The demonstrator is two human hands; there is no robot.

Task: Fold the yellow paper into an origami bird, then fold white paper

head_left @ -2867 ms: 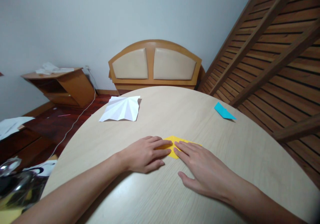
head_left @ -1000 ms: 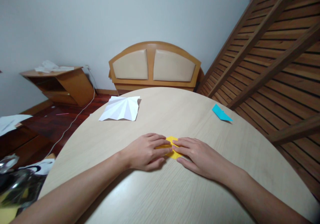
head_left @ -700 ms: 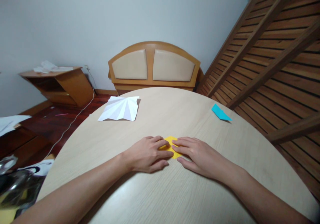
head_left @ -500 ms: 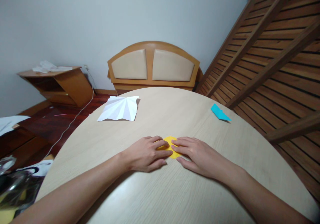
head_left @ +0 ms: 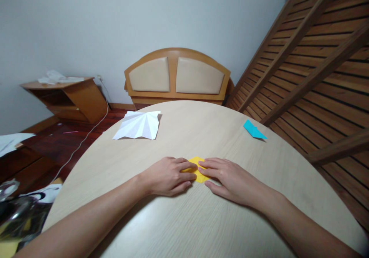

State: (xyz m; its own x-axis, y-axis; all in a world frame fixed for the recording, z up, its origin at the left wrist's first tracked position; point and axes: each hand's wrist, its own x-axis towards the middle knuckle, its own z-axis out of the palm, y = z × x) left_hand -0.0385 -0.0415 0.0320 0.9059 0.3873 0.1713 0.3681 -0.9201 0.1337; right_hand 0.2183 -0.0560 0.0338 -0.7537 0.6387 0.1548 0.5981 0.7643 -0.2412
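Observation:
A small piece of folded yellow paper point(head_left: 201, 178) lies flat on the table, its left and right sides covered by my hands. My left hand point(head_left: 172, 176) rests on its left side, fingers stretched out and a little apart, fingertips on the paper near its middle. From the right, my right hand point(head_left: 226, 179) lies over the other side with its fingers extended and the thumb apart at the near edge. Both hands are open and press the paper from above. The fingertips of the two hands almost meet.
The round wooden table point(head_left: 184, 223) bears a creased white sheet point(head_left: 138, 125) at far left and a folded turquoise paper point(head_left: 254, 130) at far right. Beyond stand a headboard point(head_left: 177, 75), a low cabinet point(head_left: 83, 100) and a slatted wooden panel point(head_left: 311, 77). A cable point(head_left: 83, 140) crosses the floor.
My left fingers have shifted slightly on the yellow paper, with the thumb now closer to the index finger. My right hand has hardly moved.

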